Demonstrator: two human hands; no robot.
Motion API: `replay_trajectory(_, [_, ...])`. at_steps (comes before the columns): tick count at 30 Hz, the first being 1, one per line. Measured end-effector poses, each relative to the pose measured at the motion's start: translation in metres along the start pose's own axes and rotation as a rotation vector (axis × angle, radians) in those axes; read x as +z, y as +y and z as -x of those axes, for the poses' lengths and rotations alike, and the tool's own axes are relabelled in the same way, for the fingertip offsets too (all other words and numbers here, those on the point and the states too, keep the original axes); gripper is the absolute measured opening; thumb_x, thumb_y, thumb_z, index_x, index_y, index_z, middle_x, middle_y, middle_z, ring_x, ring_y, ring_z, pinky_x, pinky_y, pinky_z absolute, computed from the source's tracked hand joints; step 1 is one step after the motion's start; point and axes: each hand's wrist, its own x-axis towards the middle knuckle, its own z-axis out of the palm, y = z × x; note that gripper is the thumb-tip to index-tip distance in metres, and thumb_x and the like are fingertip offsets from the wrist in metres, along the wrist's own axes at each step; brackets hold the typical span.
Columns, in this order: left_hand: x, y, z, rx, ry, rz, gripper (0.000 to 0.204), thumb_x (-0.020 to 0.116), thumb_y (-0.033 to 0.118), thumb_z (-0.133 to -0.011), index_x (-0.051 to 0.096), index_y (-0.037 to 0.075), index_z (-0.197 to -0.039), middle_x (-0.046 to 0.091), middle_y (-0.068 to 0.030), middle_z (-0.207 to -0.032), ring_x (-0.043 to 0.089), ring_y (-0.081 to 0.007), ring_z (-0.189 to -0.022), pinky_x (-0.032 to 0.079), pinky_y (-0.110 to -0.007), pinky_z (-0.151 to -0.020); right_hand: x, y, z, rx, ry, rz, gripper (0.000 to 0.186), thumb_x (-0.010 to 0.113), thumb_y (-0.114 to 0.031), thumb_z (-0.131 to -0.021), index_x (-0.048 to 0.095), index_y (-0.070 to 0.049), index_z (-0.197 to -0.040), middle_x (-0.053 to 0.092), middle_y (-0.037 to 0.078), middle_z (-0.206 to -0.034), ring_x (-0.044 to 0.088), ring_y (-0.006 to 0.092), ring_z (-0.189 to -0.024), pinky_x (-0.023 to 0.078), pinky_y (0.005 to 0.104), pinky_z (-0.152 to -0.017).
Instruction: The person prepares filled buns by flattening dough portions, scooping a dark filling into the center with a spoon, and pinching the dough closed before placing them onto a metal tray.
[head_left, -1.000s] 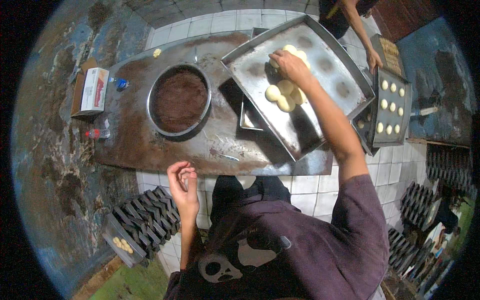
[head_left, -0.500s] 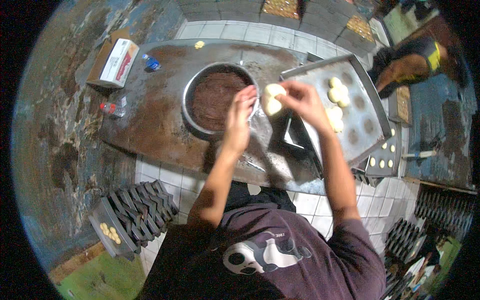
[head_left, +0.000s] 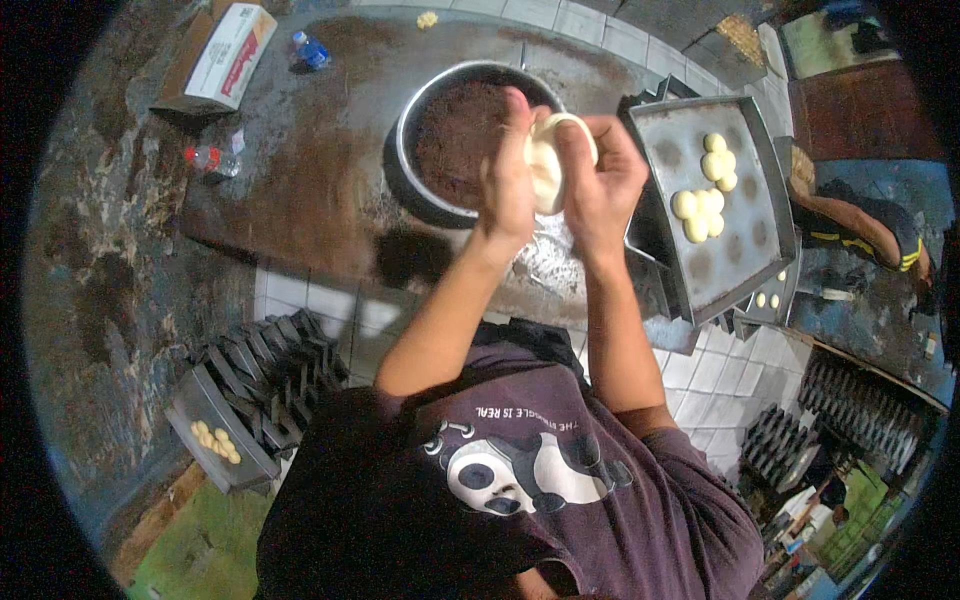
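Observation:
Between my two hands is a piece of pale, smooth dough (head_left: pixel 546 175), held above the near right rim of a large metal bowl (head_left: pixel 402 165). My left hand (head_left: pixel 510 190) presses against its left side with the fingers pointing up. My right hand (head_left: pixel 605 190) grips it from the right, thumb lying across the dough. Dark brown filling (head_left: pixel 450 140) covers the bowl's bottom, partly hidden behind my left hand. On the right, a metal baking tray (head_left: pixel 668 125) with round dark marks bears two clusters of pale dough balls (head_left: pixel 700 214).
A cardboard box (head_left: pixel 215 60), a blue-capped bottle (head_left: pixel 311 50) and a red-capped bottle (head_left: pixel 213 160) stand on the table's left. A small yellowish lump (head_left: pixel 427 19) lies at the far edge. Stacked trays (head_left: pixel 240 400) stand lower left. Another person's arm (head_left: pixel 850 220) shows at right.
My right hand has brought the dough left against my left hand, and both now hold it. The view has shifted, and the other person at right has moved.

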Motion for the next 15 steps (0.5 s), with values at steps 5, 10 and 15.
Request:
replay_trajectory(5, [-0.015, 0.030, 0.002, 0.084, -0.307, -0.025, 0.020, 0.071, 0.026, -0.100, 0.069, 0.009, -0.092, 0.067, 0.0051, -0.082, 0.059, -0.0017, -0.071, 0.047, -0.019, -0.065, 0.008, -0.004, -0.002, 0.126, -0.040, -0.261, 0.021, 0.071, -0.017, -0.101, 0.070, 0.002, -0.091, 0.071, 0.001, -0.086, 0.061, 0.0049, -0.074, 0.049, 0.0212, -0.066])
replay_trajectory(10, [-0.031, 0.038, 0.003, -0.033, -0.097, 0.087, 0.041, 0.056, 0.047, -0.105, 0.068, 0.008, -0.109, 0.071, -0.0021, -0.096, 0.070, -0.0115, -0.087, 0.057, -0.028, -0.074, 0.015, -0.020, -0.003, 0.275, -0.151, -0.173, 0.026, 0.068, -0.024, -0.102, 0.073, 0.002, -0.099, 0.070, -0.001, -0.089, 0.060, 0.0045, -0.079, 0.048, 0.0214, -0.071])
replay_trajectory(15, [-0.109, -0.031, 0.000, 0.283, -0.432, -0.533, 0.053, 0.072, 0.037, -0.093, 0.056, 0.007, -0.134, 0.066, -0.0084, -0.124, 0.064, -0.0227, -0.115, 0.053, -0.036, -0.100, 0.011, -0.041, 0.003, 0.337, -0.468, 0.085, 0.027, 0.067, -0.025, -0.103, 0.076, 0.000, -0.105, 0.070, 0.001, -0.089, 0.061, 0.0076, -0.081, 0.049, 0.0233, -0.074])
